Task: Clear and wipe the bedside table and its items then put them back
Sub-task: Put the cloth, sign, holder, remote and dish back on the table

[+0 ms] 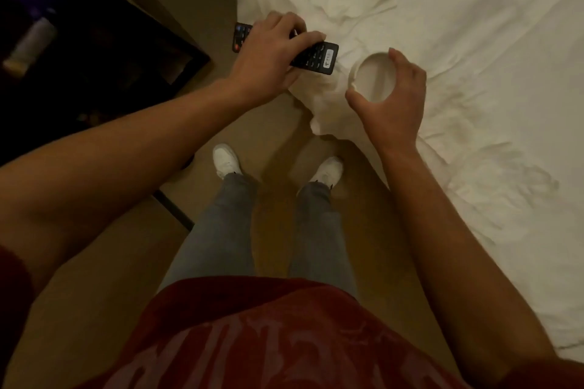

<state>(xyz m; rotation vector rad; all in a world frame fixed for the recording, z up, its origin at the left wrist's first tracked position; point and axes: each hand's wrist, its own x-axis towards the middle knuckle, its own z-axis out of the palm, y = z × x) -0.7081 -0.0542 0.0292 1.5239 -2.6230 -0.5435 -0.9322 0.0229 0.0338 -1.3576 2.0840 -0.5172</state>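
Two items are handled at the bed's edge. A round white dish [373, 77], shallow and smooth with nothing seen inside, sits on the rumpled white sheet [458, 25]; the right hand [393, 96] is curled around its rim from 4 o'clock. At the dish's 9 o'clock, a flat black remote [311, 55] with small buttons is gripped by the left hand [268, 54] over the sheet's edge.

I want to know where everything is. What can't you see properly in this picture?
- Remote: the left hand covers its middle.
- White dish: the right hand curls round its near rim; whether it touches is unclear.
- Bedside table: too dark, cut off by the left edge.
- Pale bottle-like thing: blurred.
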